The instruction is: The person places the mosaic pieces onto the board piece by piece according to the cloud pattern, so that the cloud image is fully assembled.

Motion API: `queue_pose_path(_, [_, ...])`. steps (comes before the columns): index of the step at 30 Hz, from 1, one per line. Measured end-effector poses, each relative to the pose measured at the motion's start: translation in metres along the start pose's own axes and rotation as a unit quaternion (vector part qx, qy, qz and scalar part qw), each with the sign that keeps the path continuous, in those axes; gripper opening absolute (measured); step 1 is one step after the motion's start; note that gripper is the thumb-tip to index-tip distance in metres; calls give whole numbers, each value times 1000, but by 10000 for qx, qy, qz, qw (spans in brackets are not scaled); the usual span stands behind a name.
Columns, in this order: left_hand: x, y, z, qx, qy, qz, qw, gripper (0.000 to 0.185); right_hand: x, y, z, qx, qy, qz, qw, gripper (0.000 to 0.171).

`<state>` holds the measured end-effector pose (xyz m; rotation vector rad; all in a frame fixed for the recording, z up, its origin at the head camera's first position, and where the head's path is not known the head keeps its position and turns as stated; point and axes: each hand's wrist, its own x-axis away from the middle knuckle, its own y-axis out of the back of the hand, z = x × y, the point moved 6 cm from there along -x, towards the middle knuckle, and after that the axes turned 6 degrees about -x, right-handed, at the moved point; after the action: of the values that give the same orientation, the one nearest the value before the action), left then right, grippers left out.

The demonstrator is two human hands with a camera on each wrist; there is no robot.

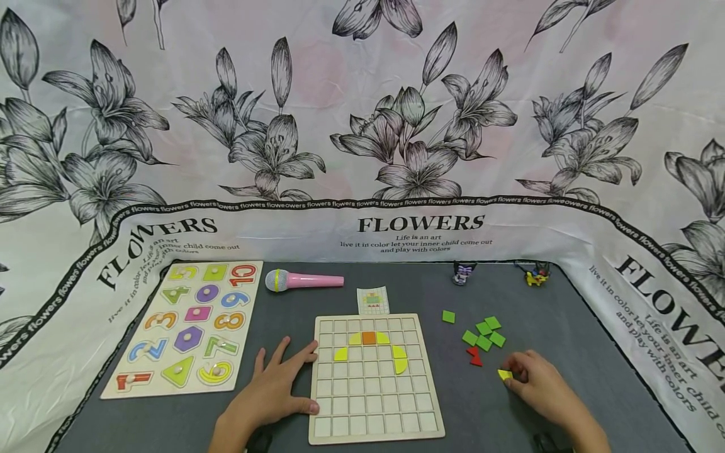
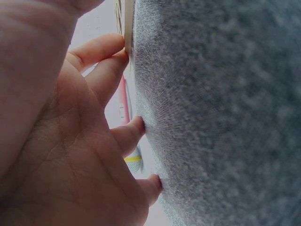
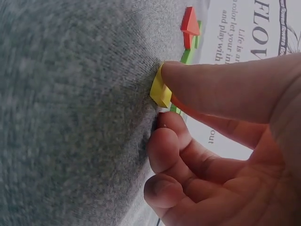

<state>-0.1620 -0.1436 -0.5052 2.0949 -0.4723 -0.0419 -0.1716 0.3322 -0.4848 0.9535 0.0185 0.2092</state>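
Observation:
A wooden grid board [image 1: 345,390] lies in the middle of the grey table, with an orange square tile [image 1: 369,338] and several yellow quarter-round tiles [image 1: 401,365] in its upper cells. My left hand [image 1: 272,387] is spread along the board's left edge, its thumb and a fingertip touching it. To the right of the board, my right hand [image 1: 540,384] pinches a yellow tile [image 3: 161,89] between thumb and index finger, low over the cloth. Just beyond that hand lie two red triangle tiles [image 1: 474,360] and several green square tiles [image 1: 484,343].
Behind the board lies a small pattern card [image 1: 373,301]. A pink toy microphone [image 1: 311,280] and a number puzzle board [image 1: 189,333] occupy the left side. Two small figurines [image 1: 464,273] stand near the back right edge. A flower-printed cloth [image 1: 419,229] borders the grey surface.

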Motion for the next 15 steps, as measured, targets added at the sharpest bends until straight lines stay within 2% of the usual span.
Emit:
queue_pose_path(8, [1,0,-1,32,-93,-21,9999,116,3,-2,5,-340,-61,-42,9994,24])
queue_pose_path(15, [1,0,-1,31,-70,0,10000,115,0,-3,22,-669,193,-196,9974,22])
